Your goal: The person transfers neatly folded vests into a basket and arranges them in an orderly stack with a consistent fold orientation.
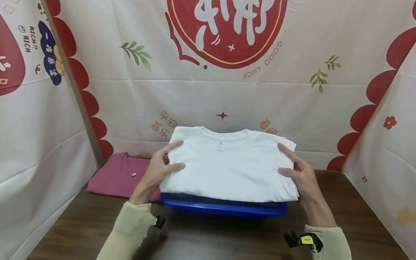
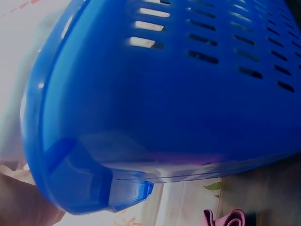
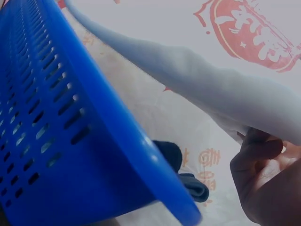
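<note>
White, flat-folded fabric T-shirt with a round neckline (image 1: pixel 228 167) is up in the middle of the scene, neckline to the far side, held over the basket between two hands! From the left: a white hanging cloth with red and blue printing (image 1: pixel 4 133) walls off that side. Next, a dusky-pink folded fabric shirt (image 1: pixel 113 178) lies on the dark-brown wood-grain table (image 1: pixel 215 245), just left of the basket. Now the left hand (image 1: pixel 160 167), out of a pale yellow-green sleeve (image 1: pixel 127 228): it's clamped on the white shirt's left edge, thumb and forefinger spread across the top. Centre, beneath the shirt, sits the blue plastic basket with slotted walls (image 1: pixel 224 207), its near rim showing; the right wrist view catches a gap between that rim and the shirt, and a dark folded cloth (image 3: pixel 194 187) just past the rim. And on the right, the right hand (image 1: pixel 303 178) is clamped on the shirt's right edge, thumb and forefinger on top, other fingers curled underneath.
</note>
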`<state>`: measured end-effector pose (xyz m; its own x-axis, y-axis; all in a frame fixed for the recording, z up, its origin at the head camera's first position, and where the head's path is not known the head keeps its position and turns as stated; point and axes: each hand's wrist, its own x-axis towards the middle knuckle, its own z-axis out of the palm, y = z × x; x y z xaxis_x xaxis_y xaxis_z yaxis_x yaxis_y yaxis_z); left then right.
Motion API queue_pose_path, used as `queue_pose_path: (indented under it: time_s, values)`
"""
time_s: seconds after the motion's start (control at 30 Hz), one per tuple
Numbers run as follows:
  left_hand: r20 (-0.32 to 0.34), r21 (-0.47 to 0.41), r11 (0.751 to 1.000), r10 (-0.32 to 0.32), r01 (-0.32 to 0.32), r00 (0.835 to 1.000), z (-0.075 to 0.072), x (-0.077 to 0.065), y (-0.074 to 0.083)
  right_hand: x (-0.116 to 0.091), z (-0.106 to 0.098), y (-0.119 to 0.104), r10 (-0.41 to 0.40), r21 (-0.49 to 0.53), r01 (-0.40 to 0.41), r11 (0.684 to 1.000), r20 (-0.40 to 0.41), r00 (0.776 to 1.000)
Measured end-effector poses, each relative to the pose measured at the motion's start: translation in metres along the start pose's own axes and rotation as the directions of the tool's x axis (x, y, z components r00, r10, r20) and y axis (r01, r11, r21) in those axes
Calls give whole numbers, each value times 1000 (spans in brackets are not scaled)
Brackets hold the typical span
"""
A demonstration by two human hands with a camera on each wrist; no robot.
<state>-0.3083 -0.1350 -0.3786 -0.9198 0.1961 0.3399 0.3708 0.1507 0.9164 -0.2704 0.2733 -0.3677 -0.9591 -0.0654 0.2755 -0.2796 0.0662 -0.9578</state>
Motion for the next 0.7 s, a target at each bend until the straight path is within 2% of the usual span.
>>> queue_pose_path:
  time_s: [0.1,0.23,0.33,0.5,0.63,0.7]
  values:
    - [-24,-9,1000,11,-11,1000,1,1,-2,0,0,1,41,6,-41,999,-35,999]
    - [-25,-33,999,9,-10,1000,2,0,0,1,1,2,68,-6,-68,998,-54,996]
    - [-26,-14,1000,14,-14,1000,4,-3,9,2,1,3,74,-14,-75,997,-58,996]
    - [-46,23,999,23,-22,999,6,-9,23,3,1,5,100,54,-97,994,-58,993]
    - [-47,10,1000,18,-18,999,7,-7,19,3,1,7,122,85,-117,990,-60,991]
    - [-48,-7,1000,14,-15,999,7,-4,11,4,0,8,126,78,-121,990,-59,990]
